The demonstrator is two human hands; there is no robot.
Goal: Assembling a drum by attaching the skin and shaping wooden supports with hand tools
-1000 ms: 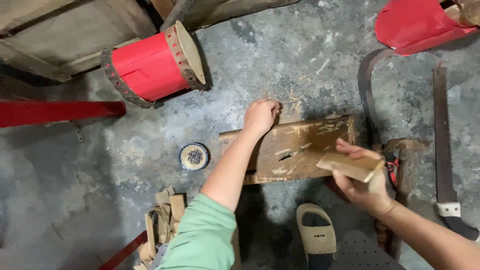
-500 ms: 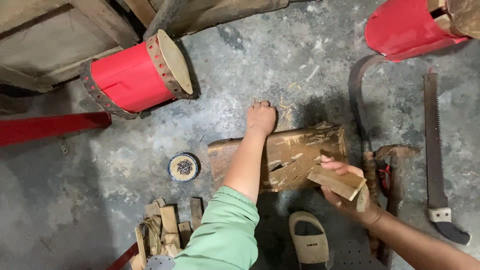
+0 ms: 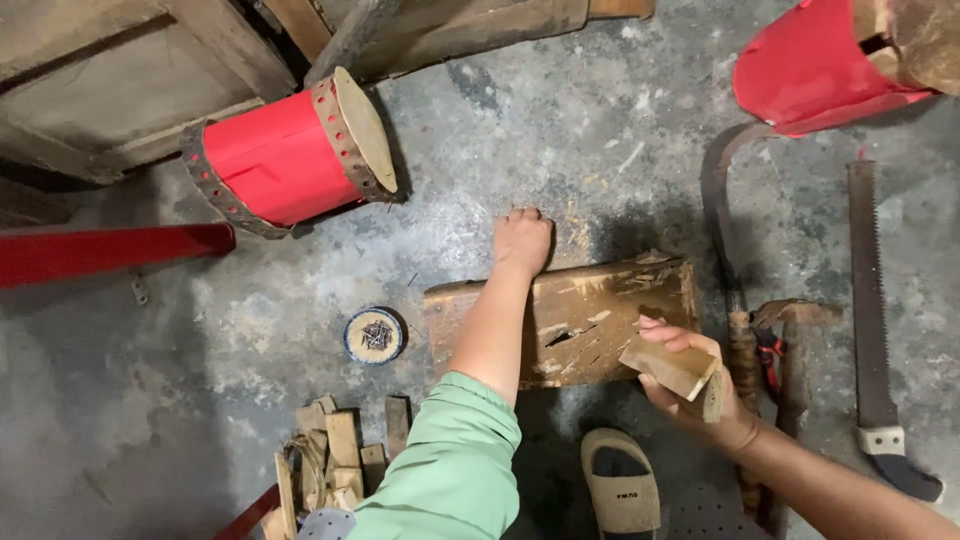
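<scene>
My left hand [image 3: 522,241] reaches out over the concrete floor and rests at the far edge of a worn wooden block [image 3: 585,320], fingers curled down, nothing visibly in it. My right hand [image 3: 690,385] holds a small flat piece of wood [image 3: 672,367] just above the block's near right corner. The block lies flat on the floor in front of me, chipped and scarred on top.
A red drum [image 3: 290,155] lies on its side at upper left, another red drum [image 3: 820,65] at upper right. A curved sickle [image 3: 722,215], a hand saw [image 3: 872,300], a small round tin of nails [image 3: 374,335], wood scraps [image 3: 335,455] and a sandal [image 3: 620,485] lie around.
My left hand has stayed at the block's far edge while the view shifted. My right hand with the small wood piece has drawn a little nearer to me at the block's right end.
</scene>
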